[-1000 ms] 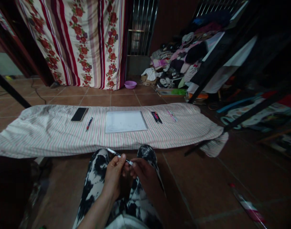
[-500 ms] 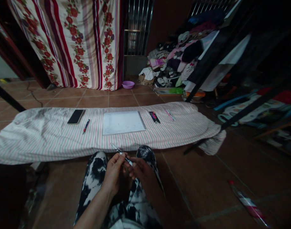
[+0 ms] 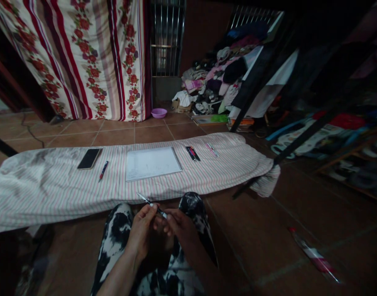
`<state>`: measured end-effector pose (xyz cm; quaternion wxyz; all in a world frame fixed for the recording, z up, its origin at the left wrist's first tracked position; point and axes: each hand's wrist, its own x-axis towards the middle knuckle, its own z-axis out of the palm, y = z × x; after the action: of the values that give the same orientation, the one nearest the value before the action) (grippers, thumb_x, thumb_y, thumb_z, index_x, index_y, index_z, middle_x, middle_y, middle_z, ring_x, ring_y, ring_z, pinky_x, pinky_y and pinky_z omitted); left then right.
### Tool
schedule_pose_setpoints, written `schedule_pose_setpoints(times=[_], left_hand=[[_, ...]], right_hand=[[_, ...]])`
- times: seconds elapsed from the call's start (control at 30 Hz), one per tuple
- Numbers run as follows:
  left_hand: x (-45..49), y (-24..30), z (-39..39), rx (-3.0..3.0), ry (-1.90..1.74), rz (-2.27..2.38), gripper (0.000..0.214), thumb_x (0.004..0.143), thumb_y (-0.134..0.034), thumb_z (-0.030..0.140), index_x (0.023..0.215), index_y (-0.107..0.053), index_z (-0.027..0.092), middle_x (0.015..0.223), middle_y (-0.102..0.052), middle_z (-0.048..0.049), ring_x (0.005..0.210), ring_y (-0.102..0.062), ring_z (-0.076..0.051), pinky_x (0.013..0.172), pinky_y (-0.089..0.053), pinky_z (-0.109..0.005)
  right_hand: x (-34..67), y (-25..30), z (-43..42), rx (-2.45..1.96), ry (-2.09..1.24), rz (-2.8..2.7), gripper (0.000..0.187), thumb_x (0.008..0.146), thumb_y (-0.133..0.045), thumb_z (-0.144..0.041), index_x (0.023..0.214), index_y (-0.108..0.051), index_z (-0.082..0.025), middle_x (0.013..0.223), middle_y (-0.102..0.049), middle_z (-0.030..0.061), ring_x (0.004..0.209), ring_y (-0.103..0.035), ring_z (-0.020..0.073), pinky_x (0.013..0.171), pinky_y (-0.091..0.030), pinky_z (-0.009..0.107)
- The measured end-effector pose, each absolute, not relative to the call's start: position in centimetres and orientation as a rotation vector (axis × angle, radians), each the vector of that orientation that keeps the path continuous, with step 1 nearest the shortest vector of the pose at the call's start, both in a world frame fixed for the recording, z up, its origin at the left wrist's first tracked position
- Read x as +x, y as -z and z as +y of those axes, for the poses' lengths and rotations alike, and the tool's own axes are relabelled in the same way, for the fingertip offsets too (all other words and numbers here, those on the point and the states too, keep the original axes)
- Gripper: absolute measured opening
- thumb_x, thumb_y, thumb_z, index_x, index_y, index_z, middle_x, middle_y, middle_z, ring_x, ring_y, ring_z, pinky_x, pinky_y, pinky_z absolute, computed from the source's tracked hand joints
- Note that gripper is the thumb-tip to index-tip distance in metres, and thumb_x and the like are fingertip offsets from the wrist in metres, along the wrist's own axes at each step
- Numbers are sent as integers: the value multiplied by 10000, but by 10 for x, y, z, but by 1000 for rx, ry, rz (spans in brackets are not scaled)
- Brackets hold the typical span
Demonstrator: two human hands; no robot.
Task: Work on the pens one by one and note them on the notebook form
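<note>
Both my hands meet over my lap, between knees in black-and-white trousers. My left hand [image 3: 142, 232] pinches a thin white pen [image 3: 144, 200] that sticks up and to the left. My right hand [image 3: 179, 226] is closed on the pen's other end. In front of me a striped cloth [image 3: 46, 185] covers a low pad. On it lie a spiral notebook [image 3: 152, 163], a dark phone [image 3: 89, 158], a red-and-blue pen [image 3: 103, 169], a pair of dark pens [image 3: 192, 153] and a pale pen [image 3: 212, 149].
A flowered curtain [image 3: 83, 53] hangs at the back left beside a metal grille [image 3: 166, 37]. A purple bowl [image 3: 159, 113] sits on the tiled floor. Clothes are piled [image 3: 219, 82] at the back right. Dark metal bars [image 3: 302, 137] slant at the right. A wrapped packet [image 3: 315, 255] lies on the floor.
The view has swung to the right, so everything has slid left in the picture. My hands stay together on the pen, whose tip now points a little more steeply upward.
</note>
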<state>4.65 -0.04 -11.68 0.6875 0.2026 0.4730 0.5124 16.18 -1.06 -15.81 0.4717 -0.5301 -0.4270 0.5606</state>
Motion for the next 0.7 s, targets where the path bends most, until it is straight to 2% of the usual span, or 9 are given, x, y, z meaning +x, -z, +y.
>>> schedule_pose_setpoints(times=[0.27, 0.37, 0.47, 0.7], left_hand=[[45, 121, 13, 499, -1152, 1054, 341, 549, -779, 382, 567, -541, 139, 472, -558, 20, 423, -487, -74, 436, -337, -186], [46, 122, 15, 499, -1158, 1070, 334, 550, -776, 378, 583, -545, 139, 488, -573, 11, 441, -505, -81, 438, -337, -182], [47, 127, 14, 489, -1166, 1090, 318, 540, -777, 363, 627, -565, 141, 510, -590, 7, 455, -518, -87, 443, -343, -181], [48, 154, 2, 462, -1147, 1148, 303, 531, -774, 342, 668, -582, 150, 540, -607, 2, 477, -545, -107, 460, -366, -197]], right_hand=[[165, 149, 4, -1279, -1424, -981, 388, 665, -596, -506, 844, -589, -162, 628, -622, 10, 516, -552, 136, 493, -406, 255], [166, 149, 5, -1275, -1458, -959, 380, 691, -577, -523, 817, -590, -165, 638, -619, 7, 530, -549, 128, 493, -391, 242], [168, 157, 4, -1318, -1514, -981, 415, 709, -534, -582, 711, -576, -169, 618, -601, -1, 507, -528, 112, 469, -363, 227], [166, 193, 0, -1423, -1529, -904, 549, 555, -567, -718, 620, -505, -177, 525, -519, -38, 443, -456, 95, 442, -318, 229]])
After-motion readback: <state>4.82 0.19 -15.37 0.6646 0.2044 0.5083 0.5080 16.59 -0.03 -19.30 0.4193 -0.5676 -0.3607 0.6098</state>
